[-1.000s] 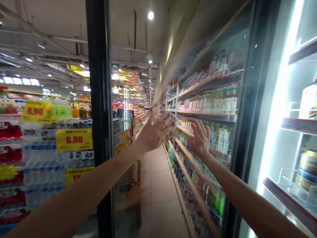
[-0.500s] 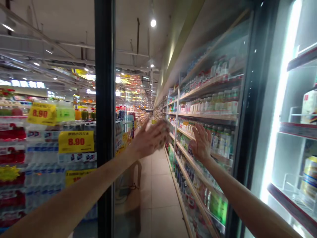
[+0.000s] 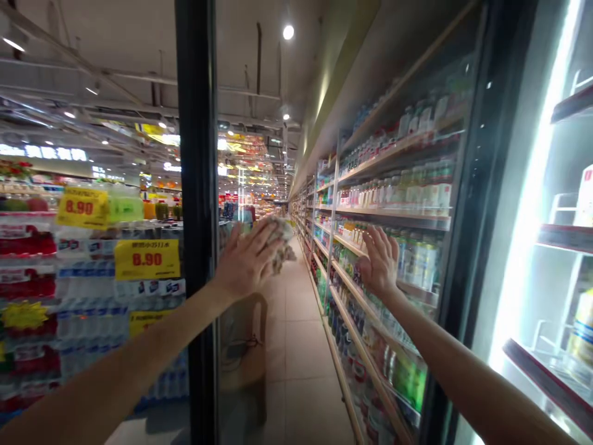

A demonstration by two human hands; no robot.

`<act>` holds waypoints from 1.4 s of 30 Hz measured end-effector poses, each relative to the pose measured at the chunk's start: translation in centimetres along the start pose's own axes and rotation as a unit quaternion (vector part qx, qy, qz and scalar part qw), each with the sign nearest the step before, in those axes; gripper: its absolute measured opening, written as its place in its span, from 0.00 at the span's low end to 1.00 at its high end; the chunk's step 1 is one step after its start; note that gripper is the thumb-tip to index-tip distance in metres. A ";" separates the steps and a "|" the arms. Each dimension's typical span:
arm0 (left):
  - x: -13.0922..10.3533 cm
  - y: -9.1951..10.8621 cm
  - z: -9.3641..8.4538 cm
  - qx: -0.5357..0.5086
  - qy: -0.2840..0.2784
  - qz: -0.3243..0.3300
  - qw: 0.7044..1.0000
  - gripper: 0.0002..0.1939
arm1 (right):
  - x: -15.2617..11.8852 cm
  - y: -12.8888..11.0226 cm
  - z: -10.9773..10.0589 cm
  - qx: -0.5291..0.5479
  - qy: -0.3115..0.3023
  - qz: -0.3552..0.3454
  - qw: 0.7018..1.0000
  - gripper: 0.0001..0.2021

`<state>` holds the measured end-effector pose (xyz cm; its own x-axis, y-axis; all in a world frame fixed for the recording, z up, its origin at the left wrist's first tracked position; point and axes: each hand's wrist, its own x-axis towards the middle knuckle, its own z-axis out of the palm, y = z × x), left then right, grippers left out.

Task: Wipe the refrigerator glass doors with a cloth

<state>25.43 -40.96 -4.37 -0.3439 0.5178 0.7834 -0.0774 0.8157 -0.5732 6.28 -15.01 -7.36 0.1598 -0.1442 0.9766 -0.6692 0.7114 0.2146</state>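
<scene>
A glass door (image 3: 306,346) with a dark frame stands open in front of me. My left hand (image 3: 245,256) presses a crumpled, greyish-brown cloth (image 3: 279,241) against the glass, its fingers over the cloth. To the right, my right hand (image 3: 380,262) is raised at the glass with its fingers apart and nothing in it. Bottles on shelves show through or in the glass behind both hands.
Left of the door's dark edge (image 3: 197,185) are stacked bottle packs (image 3: 92,327) with yellow price signs (image 3: 147,259). At the right is a lit cooler with shelves (image 3: 565,238). A tiled floor (image 3: 306,352) shows through the glass.
My left hand has moved left across the glass with the cloth, which now shows more clearly. My right hand stays at nearly the same place. The view has shifted slightly.
</scene>
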 end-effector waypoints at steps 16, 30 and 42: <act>3.3 3.2 1.4 0.022 0.031 -0.062 0.997 0.25 | -0.2 0.3 0.0 -0.004 0.006 -0.005 1.000 0.28; 3.7 2.6 1.6 0.017 0.027 -0.026 0.999 0.26 | -0.1 0.3 -0.1 -0.008 0.007 -0.010 1.000 0.28; 6.4 0.0 0.7 0.014 0.065 -0.106 0.992 0.25 | -0.2 0.3 -0.1 -0.016 -0.012 0.010 1.000 0.28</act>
<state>22.60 -37.81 0.43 -0.1942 0.3652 0.9104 -0.1617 0.9035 -0.3969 6.12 -14.72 -7.49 0.1299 -0.1460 0.9807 -0.6487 0.7356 0.1954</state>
